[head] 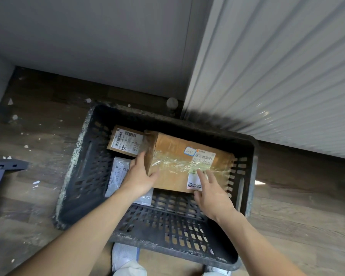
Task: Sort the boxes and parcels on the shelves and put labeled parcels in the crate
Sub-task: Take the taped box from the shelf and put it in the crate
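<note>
A black plastic crate (pixel 167 226) sits on a wooden floor (pixel 38 136) speckled with white flecks, close to a grey wall (pixel 88 36) and a white ribbed shutter (pixel 277 76). A blue-grey metal foot (pixel 6 166) shows at the left edge.

Inside the crate, a big cardboard box (pixel 175 148) lies along the far right side. A smaller cardboard box (pixel 126 142) lies in the far left corner, touching it. A pale plastic mailing bag (pixel 119 170) lies flat nearer, partly under the left forearm.

The left hand (pixel 140 177) has straight fingers laid against the big box's left end and its thumb on the top face. The right hand (pixel 212 193) is spread wide, with its fingertips on the box's top and its thumb at the near edge. Neither hand is closed around anything.

Clear tape (pixel 173 162) crosses the big box. Its barcode label (pixel 204 158) reads roughly "841-007 E02-10". A blue-edged sticker (pixel 189 151) carries handwriting too blurred to read. The right fingers partly cover a second white label (pixel 193 181). The smaller box and the bag carry barcode labels with print too small to read.
</note>
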Available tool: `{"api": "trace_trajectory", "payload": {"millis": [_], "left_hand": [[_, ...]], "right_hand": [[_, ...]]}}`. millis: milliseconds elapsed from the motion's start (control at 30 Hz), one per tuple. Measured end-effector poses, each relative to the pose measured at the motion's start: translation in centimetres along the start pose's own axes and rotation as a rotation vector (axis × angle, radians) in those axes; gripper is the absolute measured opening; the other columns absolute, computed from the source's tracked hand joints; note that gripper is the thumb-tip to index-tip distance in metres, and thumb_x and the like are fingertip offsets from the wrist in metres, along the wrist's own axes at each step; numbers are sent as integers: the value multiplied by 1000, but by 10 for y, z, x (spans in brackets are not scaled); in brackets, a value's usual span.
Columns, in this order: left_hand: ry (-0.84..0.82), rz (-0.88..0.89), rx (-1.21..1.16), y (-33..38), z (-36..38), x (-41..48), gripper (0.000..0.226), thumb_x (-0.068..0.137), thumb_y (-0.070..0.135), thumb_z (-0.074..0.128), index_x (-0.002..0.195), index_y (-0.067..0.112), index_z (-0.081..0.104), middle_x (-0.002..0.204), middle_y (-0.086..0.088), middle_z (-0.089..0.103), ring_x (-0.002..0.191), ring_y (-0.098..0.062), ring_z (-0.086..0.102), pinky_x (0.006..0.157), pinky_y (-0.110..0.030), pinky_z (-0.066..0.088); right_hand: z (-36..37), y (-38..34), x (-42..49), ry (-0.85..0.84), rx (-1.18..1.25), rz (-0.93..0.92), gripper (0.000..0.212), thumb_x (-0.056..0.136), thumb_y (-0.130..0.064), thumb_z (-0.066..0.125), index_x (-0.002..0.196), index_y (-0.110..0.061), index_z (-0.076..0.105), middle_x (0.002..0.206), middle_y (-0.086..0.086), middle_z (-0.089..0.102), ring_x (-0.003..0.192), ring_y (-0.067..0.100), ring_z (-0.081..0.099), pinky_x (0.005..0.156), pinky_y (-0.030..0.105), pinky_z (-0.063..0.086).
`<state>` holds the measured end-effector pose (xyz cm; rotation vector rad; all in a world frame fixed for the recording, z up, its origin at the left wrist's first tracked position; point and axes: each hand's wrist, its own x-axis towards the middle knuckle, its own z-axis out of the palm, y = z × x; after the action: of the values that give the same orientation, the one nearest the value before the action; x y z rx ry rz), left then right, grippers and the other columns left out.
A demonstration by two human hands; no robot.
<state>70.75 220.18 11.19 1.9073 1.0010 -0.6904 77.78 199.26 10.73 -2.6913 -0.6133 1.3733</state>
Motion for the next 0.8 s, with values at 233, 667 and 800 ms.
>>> {"api": "trace_trajectory", "payload": {"millis": [233,667,800], "left_hand": [[8,-18,4,5,-9,4,91,92,41,62,156,33,-2,161,-5,21,139,-28,37,108,-42,36],[66,224,201,34,-36,23,48,93,41,60,134,32,36,129,-1,50,103,-20,54,84,-38,50],[137,197,137,12,-28,-20,41,95,36,58,132,29,39,128,3,46,101,-17,54,84,-34,48]], "right_hand": [[-3,0,-2,28,349,219,62,103,-30,43,157,-18,15,146,14,44,105,25,64,80,31,45],[56,-5,10,-94,1669,627,27,102,-28,53,107,-3,61,104,11,68,95,17,69,71,30,57],[69,-4,4,-87,1616,694,29,100,-26,57,107,1,63,95,12,70,84,18,68,65,27,57]]}}
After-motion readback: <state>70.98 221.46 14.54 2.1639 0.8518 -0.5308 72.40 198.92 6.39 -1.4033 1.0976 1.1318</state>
